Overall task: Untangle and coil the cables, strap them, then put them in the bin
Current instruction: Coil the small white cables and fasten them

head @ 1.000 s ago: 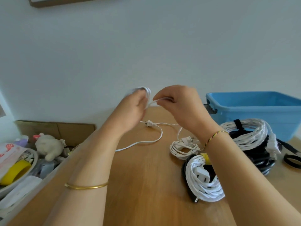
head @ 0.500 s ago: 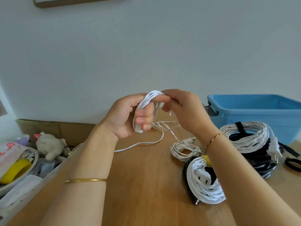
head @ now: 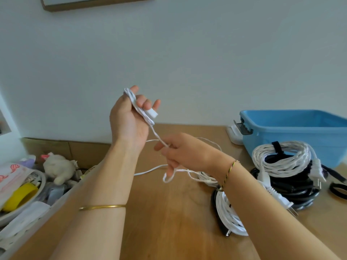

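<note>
blue bin (head: 293, 128) cut off right, picture frame (head: 97, 2) cropped

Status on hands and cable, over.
Left hand shut on thin white cable coil. Right hand pinching its slack. Bin unobstructed.

My bare left forearm wears a thin gold bangle (head: 102, 207), my right wrist a braided gold-and-dark thread bracelet (head: 229, 171).
</note>
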A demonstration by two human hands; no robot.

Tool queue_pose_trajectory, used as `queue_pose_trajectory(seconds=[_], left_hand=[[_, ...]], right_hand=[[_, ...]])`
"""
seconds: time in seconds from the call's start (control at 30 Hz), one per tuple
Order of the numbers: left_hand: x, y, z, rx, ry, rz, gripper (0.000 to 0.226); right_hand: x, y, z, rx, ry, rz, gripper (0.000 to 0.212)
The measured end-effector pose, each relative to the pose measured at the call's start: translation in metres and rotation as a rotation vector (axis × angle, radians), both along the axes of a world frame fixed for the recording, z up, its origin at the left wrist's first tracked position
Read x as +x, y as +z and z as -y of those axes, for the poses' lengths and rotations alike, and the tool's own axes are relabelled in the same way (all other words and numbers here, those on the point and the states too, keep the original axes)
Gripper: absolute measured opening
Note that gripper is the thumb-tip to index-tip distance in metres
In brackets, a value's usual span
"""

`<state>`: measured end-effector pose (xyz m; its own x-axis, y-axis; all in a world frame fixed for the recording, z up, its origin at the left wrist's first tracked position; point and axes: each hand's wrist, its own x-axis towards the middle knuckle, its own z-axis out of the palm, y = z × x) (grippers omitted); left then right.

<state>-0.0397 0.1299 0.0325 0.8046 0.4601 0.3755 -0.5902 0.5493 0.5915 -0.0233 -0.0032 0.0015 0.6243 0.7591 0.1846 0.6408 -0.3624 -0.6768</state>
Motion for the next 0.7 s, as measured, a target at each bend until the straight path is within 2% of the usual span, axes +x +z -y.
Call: queue_pose_trajectory(seconds=[0.1,0.17,0.3,0.37,0.43,0.57,0.7], left_hand=[[0.002,-0.002,-0.007,0.152,0.234,-0.056,0.019],[0.002,-0.006,-0.008,0.328,0.368,-0.092,0.021],[0.003,-0.014,0.004,0.988,0.624,-0.147,0.036],[0.001,-0.016,0.009,1.135,0.562,-0.171,0.033],[0.0,-0.017,0.009,1.166,0.457,-0.21,0.034],[-0.006,-0.014,0.012,1.081,0.16,-0.303,0.035],[-0.017,-0.004,0.018,0.988,-0.21,-0.322,0.039]], right_hand=[[-0.011,0.006,0.003,-0.079,0.074,-0.05,0.024],[-0.016,0.013,0.001,-0.039,0.06,-0.039,0.023],[-0.015,0.028,0.007,0.136,-0.116,0.065,0.015],[-0.009,0.033,0.017,0.231,-0.191,0.115,0.01],[-0.003,0.039,0.03,0.307,-0.269,0.229,0.008],[0.007,0.043,0.043,0.431,-0.347,0.394,0.008],[0.013,0.036,0.041,0.54,-0.363,0.408,0.012]])
